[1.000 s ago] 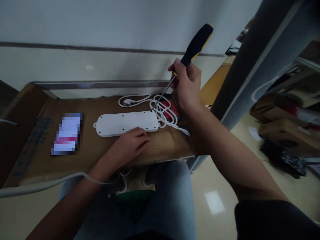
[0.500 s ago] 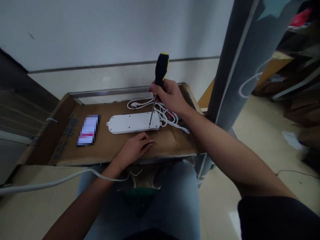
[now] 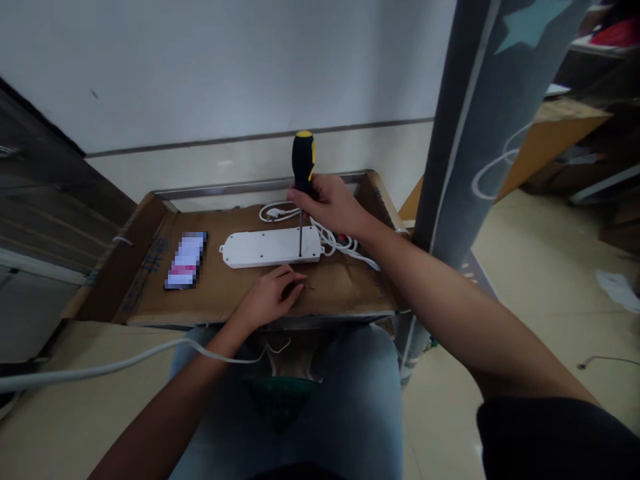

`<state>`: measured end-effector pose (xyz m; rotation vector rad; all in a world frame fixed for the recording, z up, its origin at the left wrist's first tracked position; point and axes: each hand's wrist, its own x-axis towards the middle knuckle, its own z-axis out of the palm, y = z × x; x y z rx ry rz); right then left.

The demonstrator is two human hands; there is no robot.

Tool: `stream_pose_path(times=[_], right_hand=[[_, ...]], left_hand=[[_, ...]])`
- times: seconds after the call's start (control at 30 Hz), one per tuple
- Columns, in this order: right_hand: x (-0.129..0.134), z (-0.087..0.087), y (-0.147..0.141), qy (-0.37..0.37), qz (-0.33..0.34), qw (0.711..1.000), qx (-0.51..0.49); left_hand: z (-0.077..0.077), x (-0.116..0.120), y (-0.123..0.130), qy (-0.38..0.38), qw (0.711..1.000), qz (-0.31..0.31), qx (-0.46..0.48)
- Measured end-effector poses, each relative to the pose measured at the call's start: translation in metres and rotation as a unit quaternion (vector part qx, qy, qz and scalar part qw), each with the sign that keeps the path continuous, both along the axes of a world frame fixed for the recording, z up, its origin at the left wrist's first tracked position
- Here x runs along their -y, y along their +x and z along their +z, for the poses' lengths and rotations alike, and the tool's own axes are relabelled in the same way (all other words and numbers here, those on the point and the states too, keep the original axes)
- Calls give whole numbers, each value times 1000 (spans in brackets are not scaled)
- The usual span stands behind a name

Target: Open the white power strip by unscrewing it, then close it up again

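Note:
A white power strip (image 3: 245,250) lies underside up on the cardboard, with small dark screw holes along its edges. My right hand (image 3: 327,203) is closed around the lower handle of a black and yellow screwdriver (image 3: 303,160). The screwdriver stands nearly upright, its tip at a hole near the strip's front right corner. My left hand (image 3: 275,293) rests on the cardboard in front of the strip, thumb and forefinger slightly apart. Tiny screws (image 3: 311,287) lie by those fingertips; whether one is between the fingers is too small to make out.
The strip's white cord (image 3: 333,240) is coiled behind and right of it, its plug (image 3: 274,214) at the back. A phone (image 3: 186,261) lies on the left of the cardboard-lined tray table (image 3: 150,293). A grey post (image 3: 465,133) stands at the right. A white cable (image 3: 125,360) crosses my left forearm.
The screwdriver has swung from a rightward lean to nearly upright, my right hand moving slightly left and down. My left thumb and forefinger have parted a little by the screws.

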<state>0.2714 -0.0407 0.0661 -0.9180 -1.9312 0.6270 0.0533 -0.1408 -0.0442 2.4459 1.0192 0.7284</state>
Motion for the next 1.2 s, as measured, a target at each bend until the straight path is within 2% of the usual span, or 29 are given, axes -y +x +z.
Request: stream_pose_path(times=[0.17, 0.3, 0.37, 0.43, 0.53, 0.63, 0.8, 0.97, 1.07, 1.2], right_hand=[[5, 4, -1, 3, 59, 998, 9], [8, 9, 4, -48, 111, 992, -39], [8, 12, 8, -88, 136, 985, -51], [7, 14, 12, -117, 153, 979, -65], [4, 15, 16, -118, 156, 976, -96], [2, 15, 18, -110, 157, 976, -101], [4, 17, 18, -129, 206, 966, -89], [5, 18, 20, -147, 261, 951, -80], [12, 20, 16, -96, 213, 970, -73], [22, 26, 8, -18, 58, 994, -93]], left_hand=[[6, 4, 0, -7, 999, 29, 32], [12, -1, 6, 82, 990, 80, 87], [18, -13, 12, 119, 980, 107, 119], [24, -30, 19, 120, 976, 114, 144], [30, -53, 28, 94, 979, 54, 172], [26, -62, 29, 70, 980, 15, 184], [10, -56, 27, 50, 972, 55, 224], [7, -55, 30, 27, 966, 81, 245], [8, -56, 31, 17, 963, 93, 253], [6, -57, 31, 14, 963, 83, 256]])
